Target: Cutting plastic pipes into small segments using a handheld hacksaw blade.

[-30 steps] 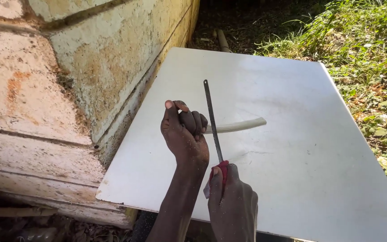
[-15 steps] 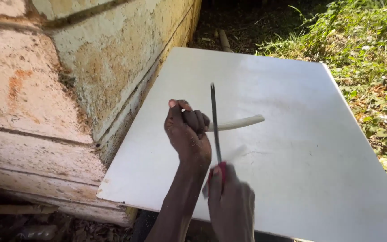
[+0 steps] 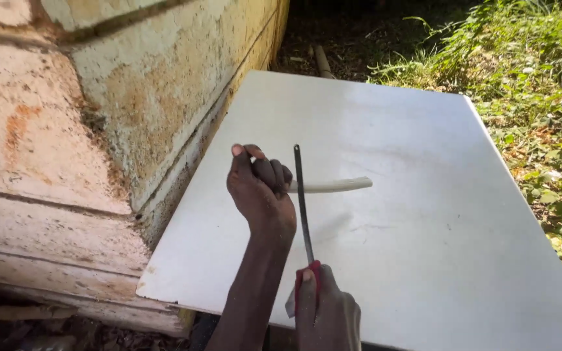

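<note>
My left hand (image 3: 261, 192) is closed around one end of a short white pipe (image 3: 336, 186), which lies crosswise on a large white board (image 3: 424, 214). My right hand (image 3: 325, 311) grips the red handle of a thin dark saw blade (image 3: 302, 198). The blade runs away from me and crosses the pipe just right of my left fingers. The pipe's free end points to the right.
A weathered plaster and stone wall (image 3: 99, 110) stands along the board's left edge. Grass and weeds (image 3: 528, 84) grow to the right. A pale stick (image 3: 323, 62) lies on dark soil beyond the board's far edge.
The blade has shifted slightly along the pipe cut, back and forth; my right hand has slid a little toward me. The left hand and pipe stay put.
</note>
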